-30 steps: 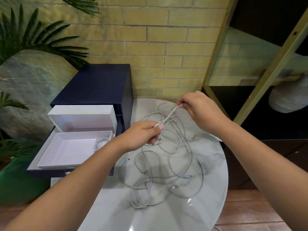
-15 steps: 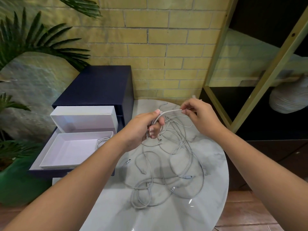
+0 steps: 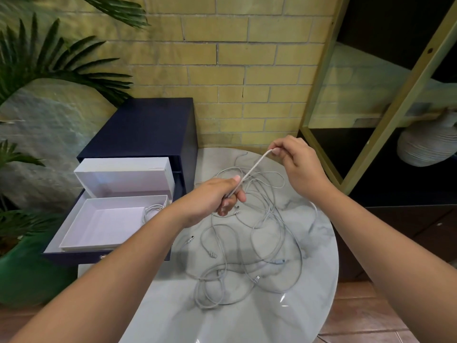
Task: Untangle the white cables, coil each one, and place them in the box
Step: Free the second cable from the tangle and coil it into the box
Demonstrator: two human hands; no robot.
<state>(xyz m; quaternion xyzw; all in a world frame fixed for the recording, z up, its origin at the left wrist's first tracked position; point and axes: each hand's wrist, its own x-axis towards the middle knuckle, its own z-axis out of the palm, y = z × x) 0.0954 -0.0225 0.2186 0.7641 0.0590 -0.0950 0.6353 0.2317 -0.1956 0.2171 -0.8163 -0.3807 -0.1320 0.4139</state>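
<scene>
Gripping a stretch of white cable (image 3: 252, 167) in the left hand (image 3: 212, 196), fingers curled round it above the marble tabletop (image 3: 247, 318). Pinching the same stretch higher up with the right hand (image 3: 296, 167), thumb and fingertips closed on it, pulled taut between the two. Leaving a loose tangle of white cables (image 3: 247, 256) lying below on the tabletop. Keeping one coiled cable (image 3: 152, 210) at the right wall of the open white box (image 3: 106, 229) in the navy drawer (image 3: 74, 256).
</scene>
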